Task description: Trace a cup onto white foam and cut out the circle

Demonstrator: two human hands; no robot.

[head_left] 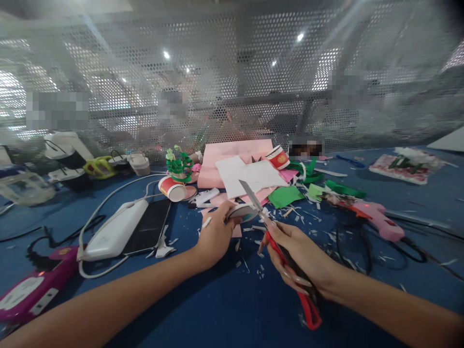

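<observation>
My left hand (216,236) is closed, pinching a small round white-rimmed piece (242,211) between thumb and fingers. What that piece is made from I cannot make out. My right hand (299,258) wraps around red-handled scissors (311,311), their blades pointing up and to the left. The blades pass beside the right edge of the round piece; whether they touch it I cannot tell. Behind my hands lie white paper sheets (263,175), a pink sheet (235,151) and a green paper piece (286,195). White paper scraps are scattered around both hands.
On the left are a white power bank (116,229), a black phone (150,227) and a magenta power strip (32,290). Red-and-white paper cups (172,188) stand further back. A pink glue gun (380,220) with a cord lies right. Perforated metal screening (224,72) rises behind the table.
</observation>
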